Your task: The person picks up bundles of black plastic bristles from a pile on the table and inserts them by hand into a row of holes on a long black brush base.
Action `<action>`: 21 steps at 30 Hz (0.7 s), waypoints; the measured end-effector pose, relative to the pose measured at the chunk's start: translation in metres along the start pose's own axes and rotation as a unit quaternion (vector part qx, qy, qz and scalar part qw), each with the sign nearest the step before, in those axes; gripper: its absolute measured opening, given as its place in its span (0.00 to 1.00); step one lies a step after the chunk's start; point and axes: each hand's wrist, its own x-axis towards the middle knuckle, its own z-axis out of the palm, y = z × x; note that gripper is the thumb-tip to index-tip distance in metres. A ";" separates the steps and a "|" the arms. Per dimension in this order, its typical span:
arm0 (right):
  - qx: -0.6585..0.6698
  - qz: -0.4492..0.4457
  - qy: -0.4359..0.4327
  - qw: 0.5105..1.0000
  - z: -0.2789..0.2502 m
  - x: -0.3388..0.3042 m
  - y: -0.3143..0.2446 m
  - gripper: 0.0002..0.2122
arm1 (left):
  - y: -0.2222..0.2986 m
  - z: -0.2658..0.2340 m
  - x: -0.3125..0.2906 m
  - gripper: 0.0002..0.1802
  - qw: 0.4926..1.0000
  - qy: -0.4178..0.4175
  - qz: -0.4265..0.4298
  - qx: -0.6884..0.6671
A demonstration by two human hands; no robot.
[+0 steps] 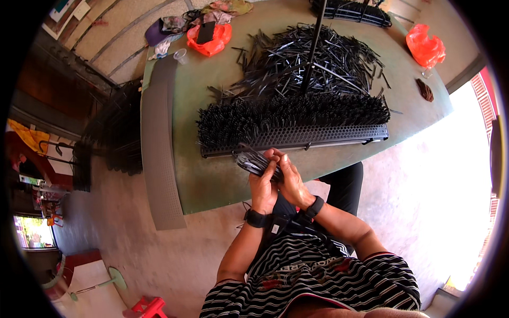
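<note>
Just in front of the table's near edge, my left hand (263,192) is closed around a bundle of thin black strips (251,162). My right hand (291,183) meets it there, its thumb and fingers pinched together at the bundle's right end; what exactly they pinch is too small to tell. Right beyond the hands lies a long black perforated panel (323,135), with a dense row of short black strips (291,114) standing up along its far part. Behind that spreads a heap of loose black strips (318,58).
A dark upright pole (313,50) rises by the heap. Along the green table's (204,183) left side runs a grey perforated sheet (159,138). Around the far edges are red plastic bags (426,47), a clear cup (181,56), a brown cord bundle (424,90) and another bristled panel (355,13).
</note>
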 end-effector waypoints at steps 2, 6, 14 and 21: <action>-0.019 0.040 -0.067 0.997 -0.009 0.001 -0.006 0.29 | 0.004 -0.006 0.003 0.14 0.999 0.007 -0.024 -0.019; -0.129 0.111 -0.158 0.973 -0.027 0.011 -0.042 0.28 | 0.028 -0.022 0.001 0.16 0.984 -0.068 -0.164 -0.017; -0.251 0.095 -0.097 0.958 -0.022 0.049 -0.057 0.13 | 0.044 -0.020 -0.020 0.18 0.961 -0.101 -0.244 0.087; -0.207 0.084 -0.025 0.974 -0.024 0.053 -0.062 0.08 | 0.037 -0.022 -0.012 0.14 0.964 -0.044 -0.251 0.082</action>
